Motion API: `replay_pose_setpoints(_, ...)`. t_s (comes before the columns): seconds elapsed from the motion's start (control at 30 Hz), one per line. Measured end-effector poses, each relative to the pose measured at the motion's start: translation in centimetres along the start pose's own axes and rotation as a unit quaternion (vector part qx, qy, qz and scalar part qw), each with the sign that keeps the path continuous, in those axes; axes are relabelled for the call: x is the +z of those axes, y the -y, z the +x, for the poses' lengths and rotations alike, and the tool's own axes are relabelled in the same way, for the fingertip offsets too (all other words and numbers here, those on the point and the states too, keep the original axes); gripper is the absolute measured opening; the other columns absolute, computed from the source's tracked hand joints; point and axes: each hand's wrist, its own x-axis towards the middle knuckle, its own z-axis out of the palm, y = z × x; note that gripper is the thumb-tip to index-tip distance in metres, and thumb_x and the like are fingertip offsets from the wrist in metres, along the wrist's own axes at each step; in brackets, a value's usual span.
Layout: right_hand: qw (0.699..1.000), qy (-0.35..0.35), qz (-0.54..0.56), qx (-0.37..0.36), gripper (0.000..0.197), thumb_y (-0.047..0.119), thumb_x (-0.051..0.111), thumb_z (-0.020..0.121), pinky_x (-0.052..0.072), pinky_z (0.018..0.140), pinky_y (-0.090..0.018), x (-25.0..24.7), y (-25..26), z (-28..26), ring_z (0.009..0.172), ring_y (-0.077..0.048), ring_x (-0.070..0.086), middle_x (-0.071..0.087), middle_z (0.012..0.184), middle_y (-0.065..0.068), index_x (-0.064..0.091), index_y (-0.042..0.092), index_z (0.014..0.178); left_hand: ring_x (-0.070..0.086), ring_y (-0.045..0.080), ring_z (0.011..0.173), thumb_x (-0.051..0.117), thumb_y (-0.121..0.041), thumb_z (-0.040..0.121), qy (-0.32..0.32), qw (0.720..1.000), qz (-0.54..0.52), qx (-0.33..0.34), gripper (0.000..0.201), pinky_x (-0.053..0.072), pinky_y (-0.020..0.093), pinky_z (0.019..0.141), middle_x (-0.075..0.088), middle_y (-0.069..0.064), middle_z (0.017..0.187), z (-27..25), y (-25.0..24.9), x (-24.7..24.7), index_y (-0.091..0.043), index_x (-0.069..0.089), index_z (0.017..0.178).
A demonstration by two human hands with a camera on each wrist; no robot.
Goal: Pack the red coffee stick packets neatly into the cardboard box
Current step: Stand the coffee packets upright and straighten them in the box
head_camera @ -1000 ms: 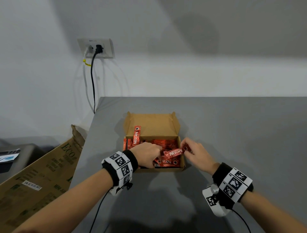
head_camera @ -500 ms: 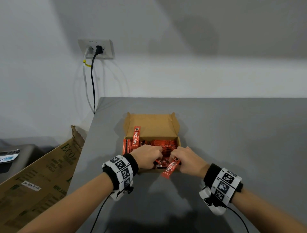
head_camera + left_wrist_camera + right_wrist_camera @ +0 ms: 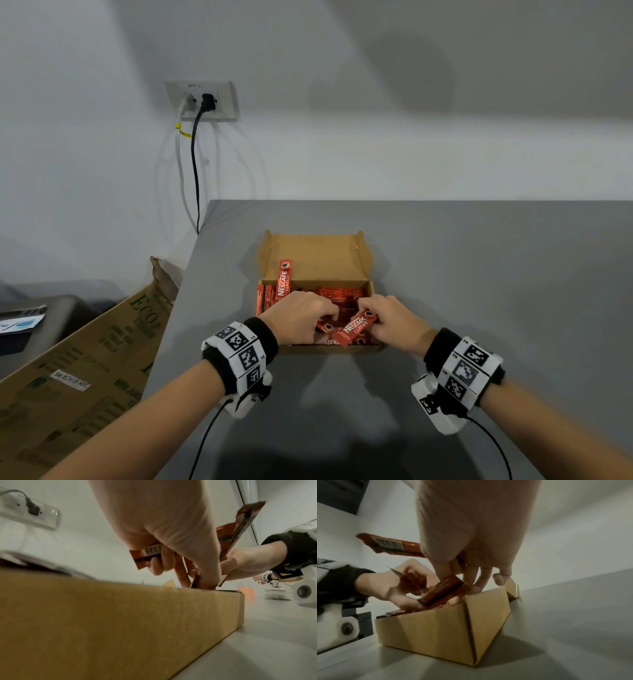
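Observation:
An open cardboard box [image 3: 317,255] [image 3: 120,622] [image 3: 447,628] sits on the grey table, holding several red coffee stick packets [image 3: 337,296]. One packet [image 3: 284,279] leans upright against the lid at the box's left. My left hand [image 3: 301,317] [image 3: 161,534] is over the box's front left, fingers curled round a red packet [image 3: 145,555]. My right hand [image 3: 394,320] [image 3: 471,534] is at the front right and pinches a red packet [image 3: 356,327] [image 3: 388,545] that lies slanted over the front wall. A second packet [image 3: 443,592] sits under its fingers.
The grey table [image 3: 479,274] stretches to the right and behind the box. Its left edge drops to a large brown carton [image 3: 78,370] on the floor. A wall socket [image 3: 202,101] with two cables hangs at the back left.
My right hand drew in from the box's right rim to its front, swinging its packet out over the front wall, then lifted it back up over the box. My left hand stayed put.

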Motion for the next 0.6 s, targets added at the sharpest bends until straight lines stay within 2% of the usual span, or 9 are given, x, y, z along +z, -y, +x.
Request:
replay_pose_setpoints(0.07,1.000,0.012,0.029,-0.003,0.041,0.003,0.059,0.084,0.036,0.057,-0.012,-0.4,0.6,0.0,0.067,0.002,0.053,0.050,0.071,0.015,0.037,0.031,0.063,0.060,0.017,0.091,0.063,-0.028,0.086,-0.008,1.000,0.014,0.014,0.024,0.049,0.031,0.079,0.065,0.001,0.104,-0.1,0.1,0.0,-0.012,0.062,0.103)
replay_pose_setpoints(0.13,0.998,0.017,0.063,0.001,0.038,0.010,0.064,0.085,0.038,0.058,-0.009,-0.6,0.8,-0.1,0.064,0.011,0.054,0.051,0.071,0.019,0.039,0.031,0.066,0.060,0.017,0.087,0.063,-0.028,0.086,-0.021,0.999,0.017,0.020,0.023,0.050,0.033,0.075,0.063,0.001,0.101,-0.3,0.1,0.0,-0.011,0.062,0.102)
replay_pose_setpoints(0.23,0.993,0.024,0.116,0.013,0.026,0.020,0.069,0.084,0.043,0.061,-0.011,-0.7,0.7,-0.2,0.063,0.007,0.057,0.061,0.074,0.014,0.046,0.026,0.073,0.062,0.019,0.082,0.064,-0.028,0.084,-0.044,0.999,0.016,0.017,0.027,0.052,0.033,0.070,0.064,0.001,0.098,-0.4,0.3,0.3,-0.010,0.064,0.104)
replay_pose_setpoints(0.33,0.985,0.045,0.163,0.018,0.023,0.011,0.070,0.082,0.048,0.065,-0.014,-0.8,0.7,-0.1,0.064,0.004,0.061,0.067,0.076,0.009,0.050,0.023,0.082,0.059,0.020,0.076,0.064,-0.027,0.083,-0.051,0.998,0.020,0.009,0.022,0.050,0.031,0.068,0.061,0.001,0.096,-0.4,0.0,0.4,-0.010,0.064,0.098)
replay_pose_setpoints(0.43,0.989,0.022,0.144,0.027,0.027,0.008,0.069,0.082,0.046,0.062,-0.011,-1.2,0.8,0.0,0.060,0.007,0.060,0.066,0.075,0.009,0.049,0.025,0.081,0.056,0.015,0.082,0.064,-0.036,0.083,-0.010,1.000,0.015,-0.009,0.029,0.040,0.021,0.070,0.057,-0.001,0.100,-0.4,0.0,-0.2,-0.012,0.063,0.098)
replay_pose_setpoints(0.47,0.991,0.000,0.127,0.030,0.030,0.007,0.069,0.081,0.044,0.060,-0.009,-1.2,0.7,0.1,0.059,0.008,0.059,0.067,0.075,0.007,0.047,0.026,0.078,0.056,0.014,0.082,0.064,-0.039,0.083,0.005,1.000,0.003,-0.019,0.027,0.041,0.021,0.070,0.058,-0.003,0.098,-0.4,0.1,-0.3,-0.014,0.062,0.095)
replay_pose_setpoints(0.53,0.995,-0.026,0.096,0.029,0.035,0.007,0.070,0.081,0.042,0.057,-0.007,-1.2,0.6,0.3,0.057,0.007,0.059,0.068,0.077,0.001,0.044,0.028,0.073,0.057,0.014,0.071,0.064,-0.035,0.082,0.005,0.998,-0.057,-0.040,0.017,0.048,0.029,0.069,0.063,-0.002,0.086,-0.5,0.3,-0.8,-0.020,0.057,0.082)
replay_pose_setpoints(0.6,0.999,-0.007,0.034,0.018,0.034,0.009,0.071,0.080,0.044,0.060,-0.012,-0.8,0.7,0.4,0.067,-0.001,0.062,0.069,0.084,-0.003,0.042,0.025,0.070,0.054,0.012,0.058,0.065,-0.029,0.082,0.000,0.994,-0.088,-0.067,0.015,0.049,0.032,0.064,0.063,-0.004,0.070,-0.5,0.7,-0.8,-0.018,0.055,0.081)
